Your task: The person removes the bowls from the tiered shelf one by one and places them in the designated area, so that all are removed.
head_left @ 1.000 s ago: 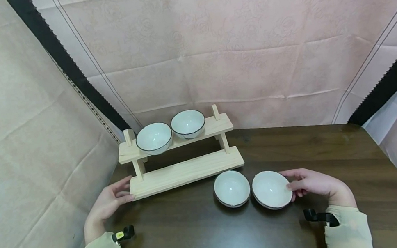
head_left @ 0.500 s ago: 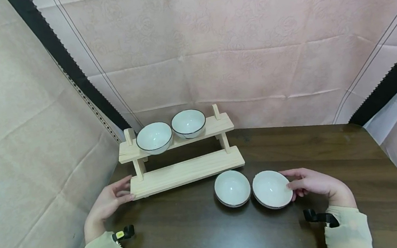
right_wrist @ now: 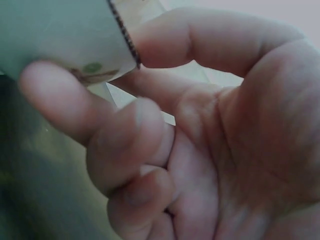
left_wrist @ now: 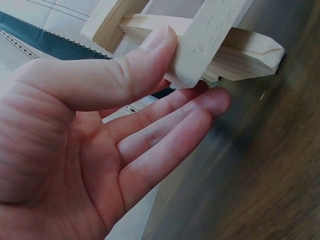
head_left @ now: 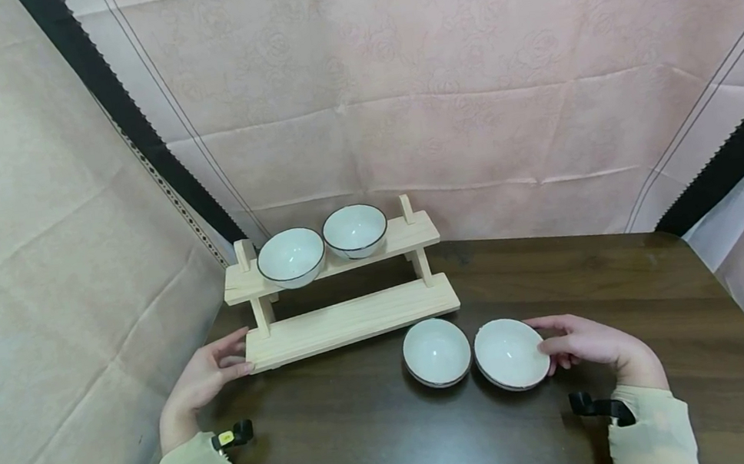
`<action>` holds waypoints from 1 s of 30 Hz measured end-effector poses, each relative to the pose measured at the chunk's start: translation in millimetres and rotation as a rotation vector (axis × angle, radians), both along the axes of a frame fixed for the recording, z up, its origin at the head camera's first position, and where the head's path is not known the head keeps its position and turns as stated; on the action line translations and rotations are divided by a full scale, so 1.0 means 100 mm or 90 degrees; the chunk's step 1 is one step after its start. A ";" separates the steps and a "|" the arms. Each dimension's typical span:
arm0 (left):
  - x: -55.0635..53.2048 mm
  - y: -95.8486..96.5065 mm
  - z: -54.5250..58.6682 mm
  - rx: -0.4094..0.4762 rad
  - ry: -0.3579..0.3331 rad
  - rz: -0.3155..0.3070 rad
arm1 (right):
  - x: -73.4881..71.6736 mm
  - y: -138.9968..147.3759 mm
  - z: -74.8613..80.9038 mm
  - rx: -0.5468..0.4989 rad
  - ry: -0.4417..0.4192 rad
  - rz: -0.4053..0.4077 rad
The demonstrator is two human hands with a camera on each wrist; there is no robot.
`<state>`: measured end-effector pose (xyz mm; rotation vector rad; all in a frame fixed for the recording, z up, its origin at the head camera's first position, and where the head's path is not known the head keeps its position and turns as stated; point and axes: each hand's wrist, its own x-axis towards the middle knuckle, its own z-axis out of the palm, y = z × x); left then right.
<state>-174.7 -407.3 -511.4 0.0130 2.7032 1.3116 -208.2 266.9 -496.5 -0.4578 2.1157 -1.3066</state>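
Observation:
A two-tier pale wooden rack stands at the left of the table. My left hand holds the left end of its lower board, the thumb on the board and the fingers around its far side. On the upper tier sit two white bowls with dark rims, a left bowl and a right bowl. My right hand pinches the right edge of a white bowl on the table. In the right wrist view, a small painted pattern shows on this bowl.
Another white bowl stands just left of the held one, close to the rack's front right corner. Dark brown wooden table lies beneath everything. Pale cloth hangs behind and at both sides. Black wrist mounts sit on the sleeves.

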 end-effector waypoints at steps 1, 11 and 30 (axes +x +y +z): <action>0.00 0.00 0.00 0.001 0.000 0.001 | 0.00 0.00 0.00 0.000 -0.001 -0.001; 0.02 0.02 -0.01 0.020 0.000 0.001 | 0.00 0.01 0.00 0.003 -0.004 -0.001; 0.01 0.02 0.01 0.029 -0.001 0.008 | 0.03 0.06 0.09 0.067 0.060 -0.071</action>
